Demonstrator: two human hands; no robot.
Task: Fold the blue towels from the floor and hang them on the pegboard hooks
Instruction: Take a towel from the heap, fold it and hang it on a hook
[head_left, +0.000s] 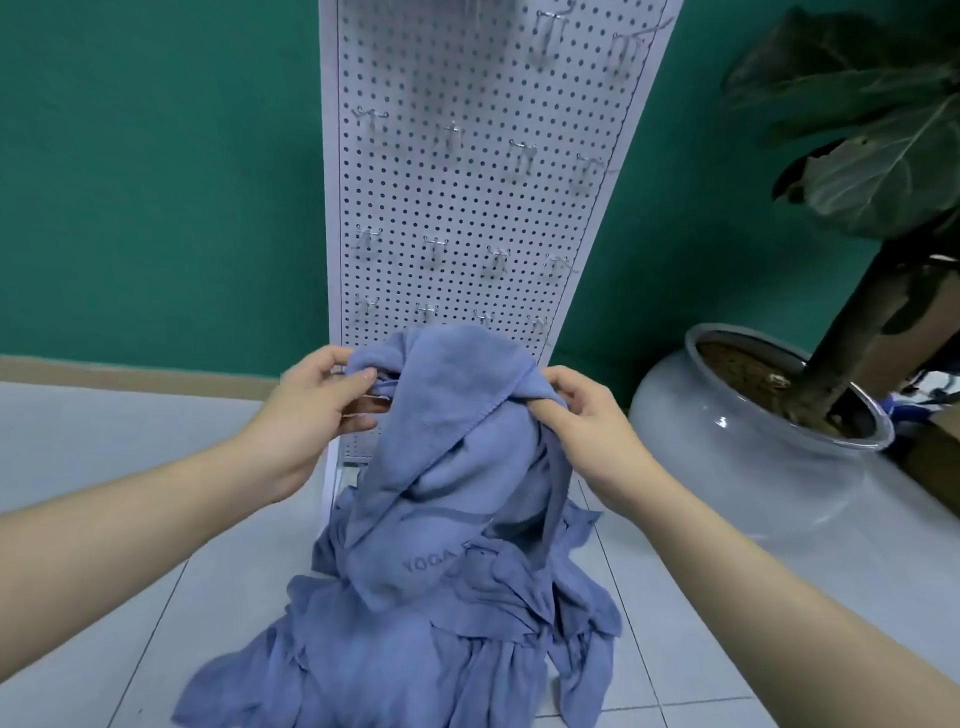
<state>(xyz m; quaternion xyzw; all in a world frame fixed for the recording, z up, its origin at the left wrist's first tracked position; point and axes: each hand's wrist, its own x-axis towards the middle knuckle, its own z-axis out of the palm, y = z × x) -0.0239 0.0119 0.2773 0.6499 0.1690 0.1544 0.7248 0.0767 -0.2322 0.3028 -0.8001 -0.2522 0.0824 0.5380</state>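
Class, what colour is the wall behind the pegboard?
Dark green wall, clearest in the head view.

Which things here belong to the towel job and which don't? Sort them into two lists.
Part of the job:
lifted blue towel, in both hands' grip
towel pile on the floor
pegboard
hooks

Just there:
potted plant
glass pot

An indoor room corner is shown: a teal painted wall (156, 182), pale tiled floor (130, 467), and large potted plant in a glazed grey pot (727, 426).
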